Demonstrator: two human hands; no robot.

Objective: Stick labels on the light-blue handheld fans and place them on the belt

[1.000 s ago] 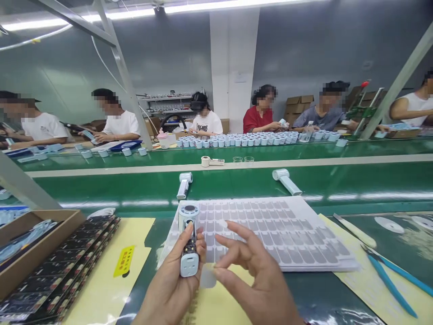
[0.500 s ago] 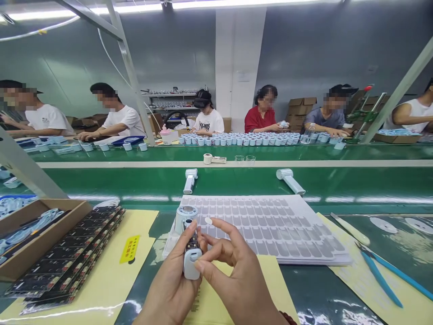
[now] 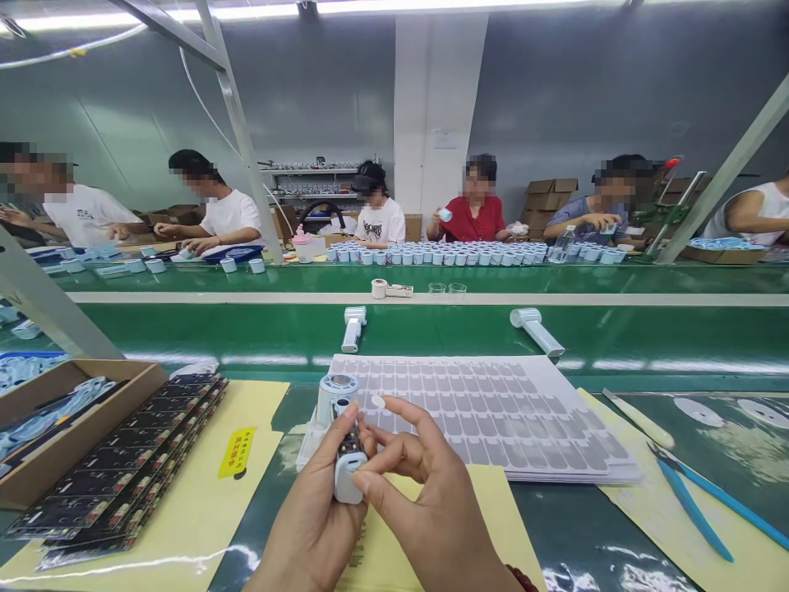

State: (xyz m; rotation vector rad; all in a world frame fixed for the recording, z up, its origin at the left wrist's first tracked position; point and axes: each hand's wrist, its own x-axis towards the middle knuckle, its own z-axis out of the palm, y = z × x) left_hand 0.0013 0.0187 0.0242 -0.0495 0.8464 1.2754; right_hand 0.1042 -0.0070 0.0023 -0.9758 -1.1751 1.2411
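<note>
My left hand [image 3: 314,510] is wrapped around a light blue handheld fan [image 3: 338,403]. The fan's round head points away from me, and a dark circuit board shows along its open handle. At the handle's near end, my right hand [image 3: 435,485] pinches a small translucent film sticker [image 3: 347,487] with thumb and fingers. The film lies against the pale end of the handle; how much is stuck down I cannot tell. A small white oval piece [image 3: 378,401] sits on the tip of my raised right index finger.
Behind my hands lie sheets of grey stickers [image 3: 481,419]. Circuit boards [image 3: 123,460] and a cardboard box [image 3: 80,427] are at left; blue-handled pliers [image 3: 694,510] and a knife [image 3: 641,419] at right. Two fans [image 3: 352,329] rest on the green belt [image 3: 431,329]. Co-workers sit opposite.
My right hand has moved left and brought the film from beside the fan onto the handle's end. The fan has tilted slightly. In the last half second both hands barely moved.
</note>
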